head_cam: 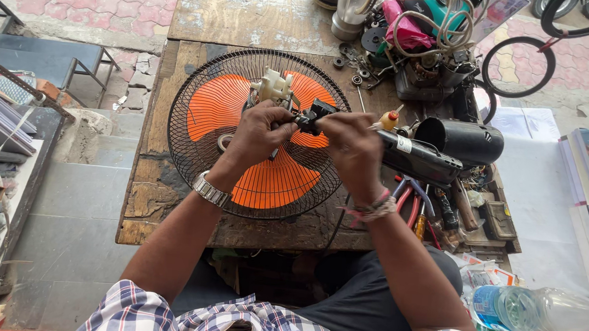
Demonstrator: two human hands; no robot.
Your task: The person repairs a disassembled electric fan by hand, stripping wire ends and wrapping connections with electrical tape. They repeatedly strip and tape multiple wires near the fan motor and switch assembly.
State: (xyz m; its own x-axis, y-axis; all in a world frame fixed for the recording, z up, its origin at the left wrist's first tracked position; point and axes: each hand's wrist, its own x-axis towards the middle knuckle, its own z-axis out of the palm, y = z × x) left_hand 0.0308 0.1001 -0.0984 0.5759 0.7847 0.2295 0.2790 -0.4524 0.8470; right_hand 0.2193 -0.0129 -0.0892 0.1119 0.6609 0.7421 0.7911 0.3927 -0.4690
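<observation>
A round black wire fan guard (192, 159) with orange blades (273, 184) lies flat on a worn wooden workbench (249, 13). Above it, my left hand (259, 133) and my right hand (351, 148) meet on a small black part (313, 112), both gripping it. A cream-coloured plastic fan part (272, 87) sits just beyond my left fingers, over the guard. My left wrist wears a metal watch; my right wrist has thread bands.
A black cylindrical casing (461, 140) and a long black tool (419, 159) lie right of my hands, with pliers (411, 200) and screwdrivers below. Motor parts and wires (425, 37) crowd the bench's far right. A plastic bottle (544, 312) lies near right. A bench (42, 55) stands left.
</observation>
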